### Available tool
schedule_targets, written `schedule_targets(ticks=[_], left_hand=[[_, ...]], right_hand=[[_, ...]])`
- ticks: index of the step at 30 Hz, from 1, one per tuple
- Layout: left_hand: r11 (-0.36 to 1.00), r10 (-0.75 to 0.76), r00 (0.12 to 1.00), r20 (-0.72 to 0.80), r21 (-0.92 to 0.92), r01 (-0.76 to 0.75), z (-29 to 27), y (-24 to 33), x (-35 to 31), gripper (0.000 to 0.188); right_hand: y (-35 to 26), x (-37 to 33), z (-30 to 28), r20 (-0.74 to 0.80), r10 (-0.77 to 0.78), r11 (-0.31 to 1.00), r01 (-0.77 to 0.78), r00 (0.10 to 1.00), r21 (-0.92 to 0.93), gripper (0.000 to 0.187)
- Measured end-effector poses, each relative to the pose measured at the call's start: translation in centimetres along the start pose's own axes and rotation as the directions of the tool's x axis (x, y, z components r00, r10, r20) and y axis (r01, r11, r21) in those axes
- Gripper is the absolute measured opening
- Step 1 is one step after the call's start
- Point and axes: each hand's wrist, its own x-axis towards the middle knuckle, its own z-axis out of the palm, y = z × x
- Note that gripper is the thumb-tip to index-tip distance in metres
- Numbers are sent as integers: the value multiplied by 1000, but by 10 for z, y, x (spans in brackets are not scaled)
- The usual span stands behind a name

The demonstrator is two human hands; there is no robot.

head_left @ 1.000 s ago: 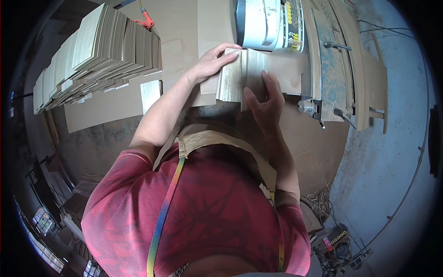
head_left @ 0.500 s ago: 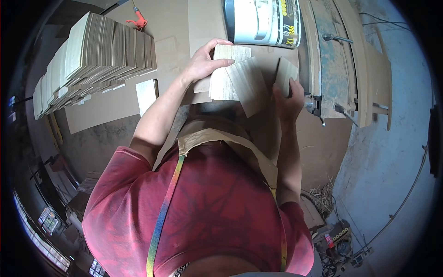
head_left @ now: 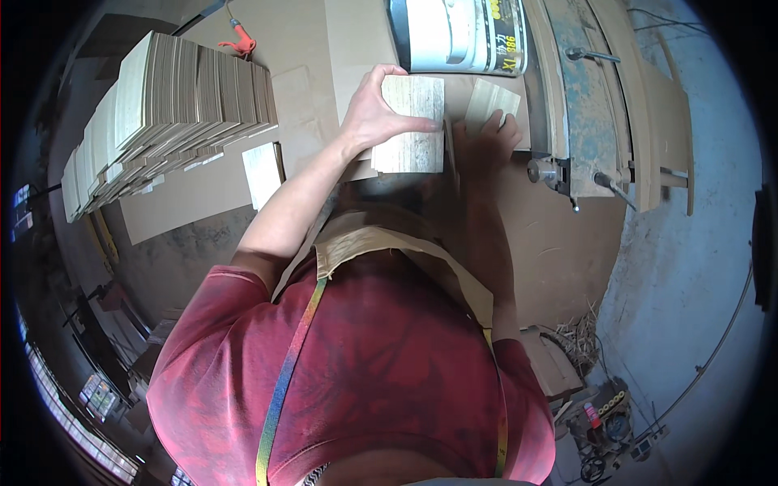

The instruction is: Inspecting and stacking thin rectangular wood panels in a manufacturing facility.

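On the work surface before me lies a small stack of pale, rectangular wooden boards (head_left: 412,150). My left hand (head_left: 374,113) is closed over its left side, the thumb stretched across the top board and the fingers at the far left corner. To the right of the stack, my right hand (head_left: 490,144) grips another pale wooden board (head_left: 492,99) that stands tilted at an angle. Its fingertips curl over the board's near edge, and shadow hides part of the hand.
A large white and black bucket (head_left: 458,36) stands just beyond the stack. At left is a long row of stacked boards (head_left: 194,89), with a red air gun (head_left: 240,40) behind it. A metal machine (head_left: 587,105) with lever handles borders the right side.
The board that lay askew across the stack no longer shows there. My left thumb has slid further right over the top board. My right hand has moved left, and its board shows more broadly.
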Motion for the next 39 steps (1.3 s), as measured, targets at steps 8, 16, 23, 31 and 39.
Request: schedule_targets(ticks=[8,16,23,31,39], left_hand=[[971,-19,991,-129,236,49,14,21,8,108],[935,12,986,-165,350,47,11,13,10,110],[962,-29,990,-137,265,65,7,7,13,115],[964,-56,991,-119,254,85,7,10,15,116],[952,85,977,-196,304,-22,1,-1,25,109]], right_hand=[[-12,4,49,169,119,981,-90,978,-172,45],[-14,5,47,98,279,948,-290,955,129,29],[17,3,14,81,80,990,-70,993,-119,48],[28,2,-15,173,-9,992,30,985,-121,56],[-43,33,-7,301,117,992,-122,947,0,49]])
